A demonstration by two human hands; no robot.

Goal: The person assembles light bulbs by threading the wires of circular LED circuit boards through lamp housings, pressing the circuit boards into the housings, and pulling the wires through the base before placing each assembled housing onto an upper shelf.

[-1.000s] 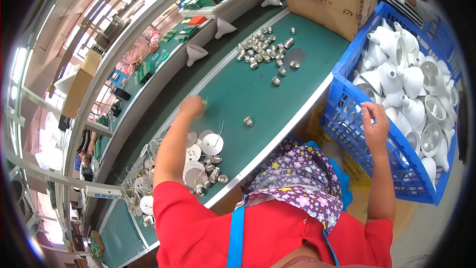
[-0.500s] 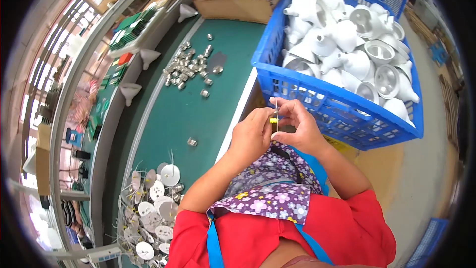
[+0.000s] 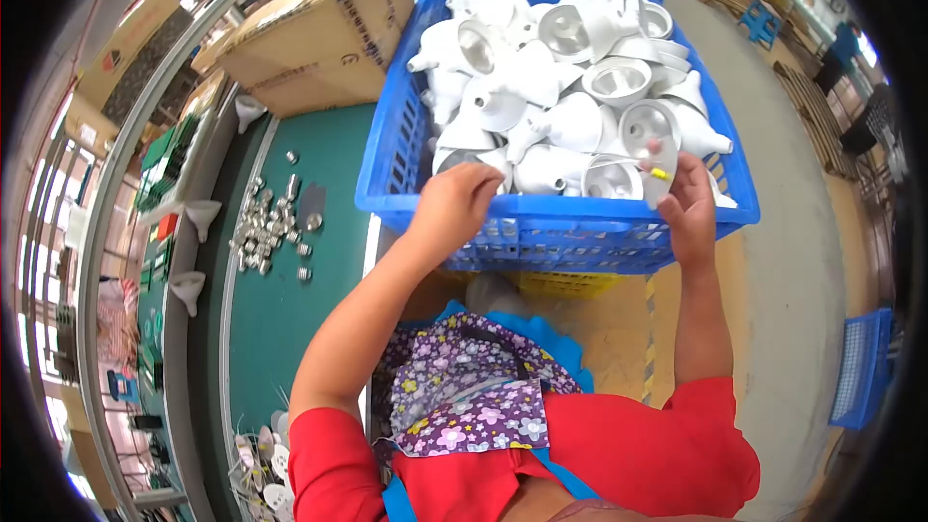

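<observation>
My right hand (image 3: 692,205) holds a thin round white disc (image 3: 660,177) by its edge, over the front right of the blue crate. A small yellow part sits on the disc, and a thin pale wire seems to run leftward from it. My left hand (image 3: 452,201) is closed in a pinch at the crate's front left rim; what its fingertips hold, if anything, I cannot make out. Just beyond both hands, white funnel-shaped lamp housings (image 3: 570,126) fill the blue crate (image 3: 580,232), several with their open silvery mouths facing up.
Metal screw caps (image 3: 266,227) lie on the green conveyor belt (image 3: 280,329) at left. More discs with wires (image 3: 275,469) are heaped at its near end. A cardboard box (image 3: 319,39) stands behind. Another blue crate (image 3: 860,367) is on the floor at right.
My hands have moved apart and forward from in front of the crate to above its front edge. The disc has gone with my right hand. The view has shifted toward the crate.
</observation>
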